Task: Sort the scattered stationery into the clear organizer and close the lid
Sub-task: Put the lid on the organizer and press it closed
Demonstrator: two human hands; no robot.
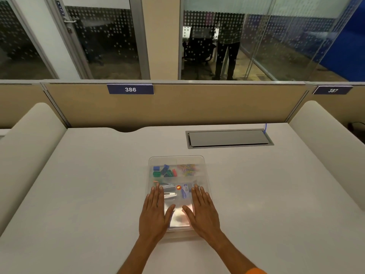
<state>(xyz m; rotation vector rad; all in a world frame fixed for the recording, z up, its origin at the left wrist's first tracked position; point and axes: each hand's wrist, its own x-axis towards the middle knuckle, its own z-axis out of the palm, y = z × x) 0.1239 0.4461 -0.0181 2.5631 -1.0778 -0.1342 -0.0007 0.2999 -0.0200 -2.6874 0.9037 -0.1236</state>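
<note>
Lower centre of frame: clear plastic lidded organizer (176,161) on white bench (88,184); left hand (155,211) and right hand (203,212) flat on lid, fingers spread, gripping nothing; coloured binder clips (165,171), paper clips (188,169) in far compartments

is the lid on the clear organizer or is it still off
On. Both hands, left and right, lie flat on the lid covering the organizer. Whether it has latched cannot be told.
</note>
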